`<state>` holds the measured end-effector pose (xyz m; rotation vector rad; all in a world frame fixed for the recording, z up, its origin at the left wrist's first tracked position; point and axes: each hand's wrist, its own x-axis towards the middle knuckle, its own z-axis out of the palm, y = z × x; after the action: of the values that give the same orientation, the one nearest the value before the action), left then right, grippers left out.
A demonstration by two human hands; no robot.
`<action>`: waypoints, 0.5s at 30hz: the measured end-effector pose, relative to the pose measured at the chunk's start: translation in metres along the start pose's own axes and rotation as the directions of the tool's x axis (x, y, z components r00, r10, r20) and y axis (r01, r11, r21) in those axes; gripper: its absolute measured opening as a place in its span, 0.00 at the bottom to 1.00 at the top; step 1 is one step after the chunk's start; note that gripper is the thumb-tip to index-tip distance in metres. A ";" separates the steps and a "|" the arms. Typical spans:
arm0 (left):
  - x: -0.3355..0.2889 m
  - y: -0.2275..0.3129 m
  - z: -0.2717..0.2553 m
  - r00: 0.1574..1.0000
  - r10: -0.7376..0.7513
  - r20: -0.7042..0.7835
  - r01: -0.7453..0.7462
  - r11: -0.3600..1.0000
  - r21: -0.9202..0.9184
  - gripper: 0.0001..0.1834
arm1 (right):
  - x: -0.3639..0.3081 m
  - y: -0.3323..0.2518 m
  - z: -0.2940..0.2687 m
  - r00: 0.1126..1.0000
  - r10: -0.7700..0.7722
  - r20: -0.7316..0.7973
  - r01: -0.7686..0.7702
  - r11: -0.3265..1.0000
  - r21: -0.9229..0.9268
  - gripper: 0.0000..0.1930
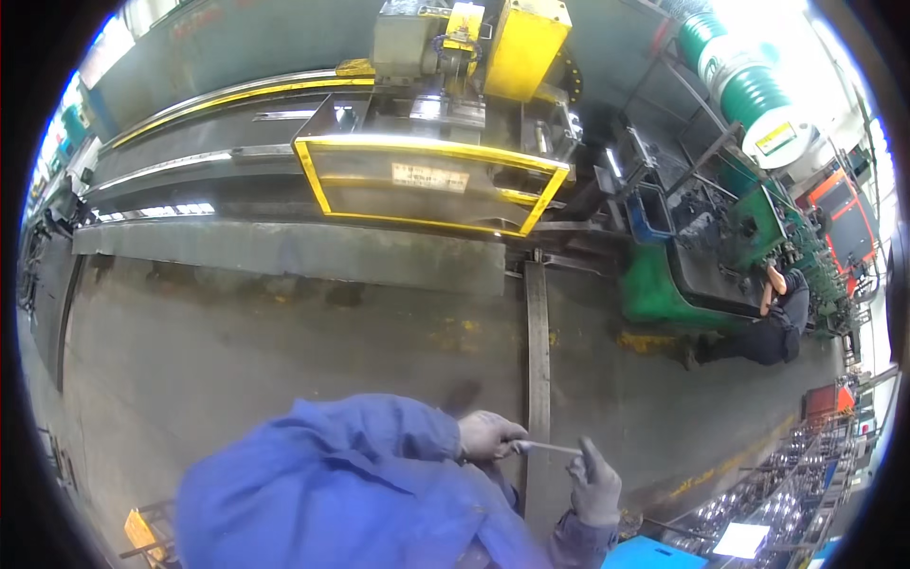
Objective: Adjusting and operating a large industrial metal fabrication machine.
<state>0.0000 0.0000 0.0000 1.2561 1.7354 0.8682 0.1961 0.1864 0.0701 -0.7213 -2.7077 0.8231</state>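
Note:
A thin, pale metal rod (552, 447) lies level between my two hands, in front of my blue jacket. My left hand (488, 435), in a grey glove, is closed around the rod's left end, which looks thicker there. At its other end is my right hand (596, 486), also gloved in grey, with the rod's tip between the forefinger and thumb. The right forefinger points upward while the remaining fingers are curled. Fine detail of the rod is too small to make out.
Ahead stands a long machine with a yellow-framed guard (431, 190). A narrow metal beam (537, 351) runs along the floor toward me. Another person (773, 327) bends over a green machine (654, 284) at right. Racks of shiny metal parts (758, 498) and a blue panel (654, 555) are at lower right.

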 end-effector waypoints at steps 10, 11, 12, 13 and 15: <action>0.071 -0.046 -0.171 0.940 -0.121 -0.317 0.142 0.989 0.042 0.15 | 0.294 -0.063 0.035 0.908 -0.327 0.263 0.194 0.884 0.426 0.21; 0.070 -0.051 -0.181 0.916 -0.160 -0.369 0.154 0.987 -0.046 0.15 | 0.319 -0.075 0.043 0.873 -0.409 0.266 0.253 0.845 0.471 0.21; 0.068 -0.057 -0.189 0.882 -0.207 -0.424 0.162 0.977 -0.139 0.16 | 0.341 -0.093 0.046 0.861 -0.420 0.286 0.253 0.843 0.475 0.21; 0.066 -0.062 -0.197 0.842 -0.257 -0.473 0.163 0.959 -0.231 0.16 | 0.360 -0.118 0.046 0.767 -0.526 0.367 0.265 0.782 0.565 0.22; 0.070 -0.071 -0.221 0.789 -0.311 -0.530 0.151 0.934 -0.323 0.17 | 0.402 -0.154 0.051 0.642 -0.634 0.431 0.266 0.711 0.650 0.22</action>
<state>-0.2399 0.0323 0.0200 0.6004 2.0918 1.3751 -0.2253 0.2583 0.1432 0.5017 -2.6952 1.8085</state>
